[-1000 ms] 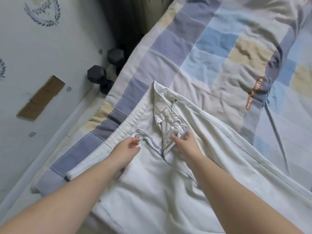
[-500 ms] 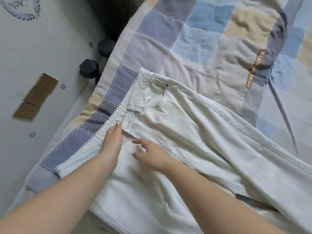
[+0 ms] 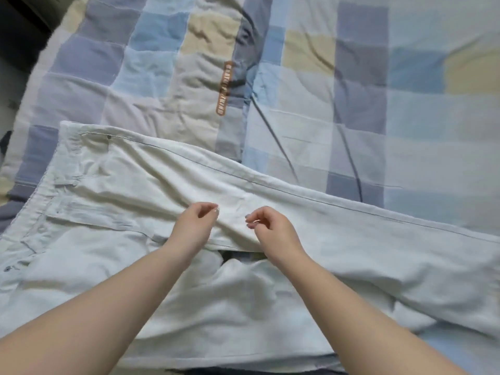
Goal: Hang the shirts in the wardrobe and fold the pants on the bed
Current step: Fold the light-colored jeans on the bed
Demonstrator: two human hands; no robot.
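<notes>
Pale pants [image 3: 311, 212] lie spread across the frame's lower half on a bed [image 3: 433, 131], waistband at left near the mattress edge. At center, the left hand [image 3: 194, 226] and right hand [image 3: 273, 228] hover loosely curled, holding nothing. Patchwork quilt [image 3: 151, 77] fills the upper frame.

Patchwork quilt [image 3: 351, 77] covering bed, dark corner top-left

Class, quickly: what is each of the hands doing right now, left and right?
Left hand: fingers curled, over the pale pants; whether it pinches the fabric cannot be told.
Right hand: fingers curled, over the same pants; grip cannot be told.
</notes>
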